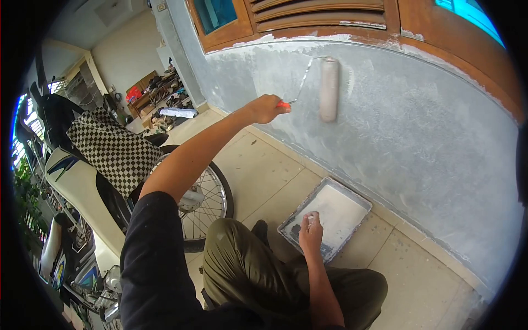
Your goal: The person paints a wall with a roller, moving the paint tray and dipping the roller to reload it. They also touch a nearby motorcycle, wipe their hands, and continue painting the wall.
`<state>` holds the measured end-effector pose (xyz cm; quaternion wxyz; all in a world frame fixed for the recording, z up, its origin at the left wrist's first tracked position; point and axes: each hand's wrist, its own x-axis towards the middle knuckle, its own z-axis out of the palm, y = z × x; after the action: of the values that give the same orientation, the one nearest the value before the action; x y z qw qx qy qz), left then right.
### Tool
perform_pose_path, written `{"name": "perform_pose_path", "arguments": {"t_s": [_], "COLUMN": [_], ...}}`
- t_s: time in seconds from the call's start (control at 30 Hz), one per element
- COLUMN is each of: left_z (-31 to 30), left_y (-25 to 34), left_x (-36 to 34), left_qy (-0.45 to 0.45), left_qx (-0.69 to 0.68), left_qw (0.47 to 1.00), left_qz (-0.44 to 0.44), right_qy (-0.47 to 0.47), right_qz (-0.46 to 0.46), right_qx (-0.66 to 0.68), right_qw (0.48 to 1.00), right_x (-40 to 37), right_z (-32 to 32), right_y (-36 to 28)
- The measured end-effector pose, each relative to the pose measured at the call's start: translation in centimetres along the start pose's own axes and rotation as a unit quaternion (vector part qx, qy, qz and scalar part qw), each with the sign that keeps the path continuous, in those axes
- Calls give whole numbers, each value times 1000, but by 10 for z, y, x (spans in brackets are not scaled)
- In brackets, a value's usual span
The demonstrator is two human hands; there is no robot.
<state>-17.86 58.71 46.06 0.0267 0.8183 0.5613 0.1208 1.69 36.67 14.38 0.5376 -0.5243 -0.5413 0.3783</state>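
Left hand (267,108) gripped a paint roller (329,88) against the grey wall (418,126); right hand (311,231), fingers curled together, rested at the near edge of the tray (344,212).

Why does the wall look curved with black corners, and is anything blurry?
Head view: a fisheye lens bows the wall and blacks out the corners; the paint roller is slightly motion-blurred, while the left hand gripping its handle and the paint tray look sharp; light is soft daylight, with only faint shadows.
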Motion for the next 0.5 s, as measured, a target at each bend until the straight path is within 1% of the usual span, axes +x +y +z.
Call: {"name": "perform_pose_path", "arguments": {"t_s": [0.03,0.1,0.17,0.2,0.27,0.3,0.37,0.4,0.43,0.5], "left_z": [-5,-22,-23,-22,-19,-22,-29,-32,-32,-46], "left_y": [-15,-32,-83,-106,-146,-153,-168,-174,-177,-152], "left_x": [2,-5,12,21,38,45,48,46,44,34], "left_qy": [3,3,20,19,72,70,81,75,72,48], "left_qx": [-17,-99,-125,-131,-166,-172,-130,-120,-120,-132], "left_qw": [999,985,971,971,949,948,953,959,958,963], "left_qz": [-30,-139,-203,-198,-259,-257,-263,-245,-249,-231], "right_qy": [7,0,8,-5,-34,-32,-31,-29,-32,-21], "right_qz": [-2,-1,-3,2,21,23,32,37,41,32], "right_qx": [-1,-15,-16,-28,-58,-64,-68,-66,-67,-67], "right_qw": [1000,1000,1000,1000,998,997,997,997,996,997], "right_x": [1,3,4,5,8,11,15,18,18,18], "right_z": [-1,0,8,11,16,20,23,24,25,28], "right_y": [-1,-4,5,8,14,18,23,21,23,29]}}
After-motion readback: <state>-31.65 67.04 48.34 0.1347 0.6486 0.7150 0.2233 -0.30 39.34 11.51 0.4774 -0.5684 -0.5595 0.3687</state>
